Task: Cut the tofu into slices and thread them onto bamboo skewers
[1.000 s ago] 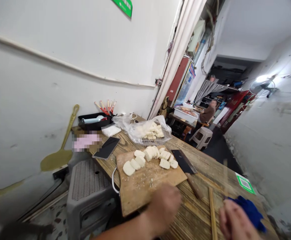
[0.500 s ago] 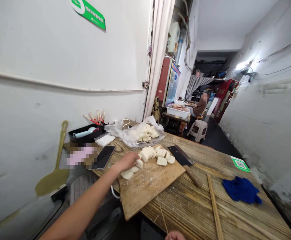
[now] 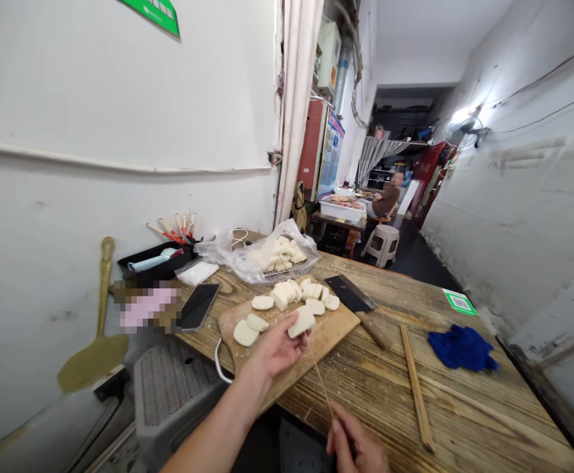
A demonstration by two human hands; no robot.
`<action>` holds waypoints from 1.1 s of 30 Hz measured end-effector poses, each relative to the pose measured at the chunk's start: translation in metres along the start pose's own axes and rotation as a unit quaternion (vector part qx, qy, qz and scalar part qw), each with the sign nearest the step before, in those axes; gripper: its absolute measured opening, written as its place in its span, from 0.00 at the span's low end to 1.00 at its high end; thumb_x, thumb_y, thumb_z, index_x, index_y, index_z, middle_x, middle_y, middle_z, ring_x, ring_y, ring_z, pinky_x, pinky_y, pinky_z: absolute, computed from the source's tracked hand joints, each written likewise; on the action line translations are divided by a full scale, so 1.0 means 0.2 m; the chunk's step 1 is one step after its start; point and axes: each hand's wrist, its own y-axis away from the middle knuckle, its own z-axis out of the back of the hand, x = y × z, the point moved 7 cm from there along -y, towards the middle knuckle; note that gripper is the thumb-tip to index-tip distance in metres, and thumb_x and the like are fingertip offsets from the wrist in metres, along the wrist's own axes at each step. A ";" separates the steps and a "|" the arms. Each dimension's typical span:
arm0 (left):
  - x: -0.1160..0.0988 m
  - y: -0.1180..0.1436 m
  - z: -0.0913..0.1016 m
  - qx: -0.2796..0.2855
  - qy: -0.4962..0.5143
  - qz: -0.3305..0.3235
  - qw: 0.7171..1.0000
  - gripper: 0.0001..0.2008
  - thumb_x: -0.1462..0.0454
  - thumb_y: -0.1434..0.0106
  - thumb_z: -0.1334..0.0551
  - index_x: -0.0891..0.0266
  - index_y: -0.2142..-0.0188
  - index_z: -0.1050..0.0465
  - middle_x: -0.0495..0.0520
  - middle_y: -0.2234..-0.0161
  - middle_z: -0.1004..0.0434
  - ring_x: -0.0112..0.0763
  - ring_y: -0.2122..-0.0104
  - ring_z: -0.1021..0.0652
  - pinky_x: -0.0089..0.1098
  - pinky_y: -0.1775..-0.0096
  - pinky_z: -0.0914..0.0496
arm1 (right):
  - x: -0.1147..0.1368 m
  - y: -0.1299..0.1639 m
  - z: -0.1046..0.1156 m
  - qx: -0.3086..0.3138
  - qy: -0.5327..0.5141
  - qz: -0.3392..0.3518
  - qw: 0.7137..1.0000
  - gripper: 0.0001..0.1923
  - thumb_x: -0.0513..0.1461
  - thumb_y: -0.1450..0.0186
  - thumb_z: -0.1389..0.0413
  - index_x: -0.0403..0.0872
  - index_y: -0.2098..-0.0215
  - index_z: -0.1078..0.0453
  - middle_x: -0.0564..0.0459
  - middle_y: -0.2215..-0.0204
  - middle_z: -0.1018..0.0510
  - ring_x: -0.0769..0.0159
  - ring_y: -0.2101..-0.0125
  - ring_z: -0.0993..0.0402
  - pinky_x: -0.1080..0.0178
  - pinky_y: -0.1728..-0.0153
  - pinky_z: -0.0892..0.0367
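My left hand [image 3: 283, 348] grips a thick white slice [image 3: 301, 322], which looks like steamed bun or a similar soft food, above the wooden cutting board [image 3: 287, 387]. In my right hand [image 3: 356, 440] is a thin wooden skewer [image 3: 323, 381], pinched near its lower end. The skewer's tip reaches the slice's lower edge; whether it has entered, I cannot tell. More white slices [image 3: 287, 293] lie clustered at the board's far side. A few single slices [image 3: 246, 333] rest on its left part.
Beyond the board, a clear plastic bag [image 3: 227, 253] surrounds skewered white pieces. A cleaver [image 3: 350, 293] lies at the board's right. Further right are a wooden stick [image 3: 416, 387] and a blue cloth [image 3: 463, 347]. A phone [image 3: 200, 307] lies left. Someone sits in the background [image 3: 388, 197].
My left hand has picked up a slice and brought it toward me to the skewer tip. My right hand has come further into view with the skewer.
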 end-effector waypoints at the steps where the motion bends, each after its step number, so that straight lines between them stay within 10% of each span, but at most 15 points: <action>1: 0.02 0.00 0.00 -0.007 0.019 0.013 1.000 0.12 0.65 0.43 0.39 0.68 0.59 0.35 0.58 0.68 0.24 0.31 0.70 0.22 0.27 0.71 0.28 | 0.00 0.01 -0.01 0.010 0.006 0.004 1.000 0.24 0.53 0.37 0.54 0.47 0.62 0.25 0.57 0.89 0.30 0.72 0.88 0.34 0.73 0.82 0.34; 8: 0.01 -0.02 0.02 -0.056 0.090 -0.027 0.994 0.16 0.73 0.43 0.42 0.67 0.53 0.38 0.59 0.63 0.25 0.39 0.62 0.23 0.41 0.57 0.28 | -0.07 0.04 0.00 0.031 0.028 -0.009 0.999 0.20 0.51 0.38 0.52 0.51 0.58 0.25 0.57 0.90 0.31 0.69 0.88 0.32 0.72 0.83 0.32; 19: 0.05 -0.04 0.05 -0.077 0.066 -0.034 0.994 0.12 0.73 0.44 0.41 0.69 0.59 0.35 0.58 0.65 0.24 0.37 0.64 0.22 0.40 0.59 0.26 | -0.06 0.02 0.02 0.016 0.024 0.042 0.999 0.17 0.46 0.37 0.51 0.50 0.58 0.25 0.51 0.74 0.20 0.66 0.77 0.24 0.68 0.68 0.28; 33: 0.08 -0.03 0.09 -0.099 0.058 -0.045 0.992 0.08 0.74 0.43 0.42 0.67 0.63 0.36 0.57 0.65 0.24 0.34 0.66 0.22 0.42 0.61 0.26 | -0.02 0.03 0.02 0.053 0.009 0.036 0.998 0.19 0.47 0.35 0.53 0.47 0.55 0.27 0.51 0.79 0.23 0.65 0.72 0.24 0.70 0.69 0.28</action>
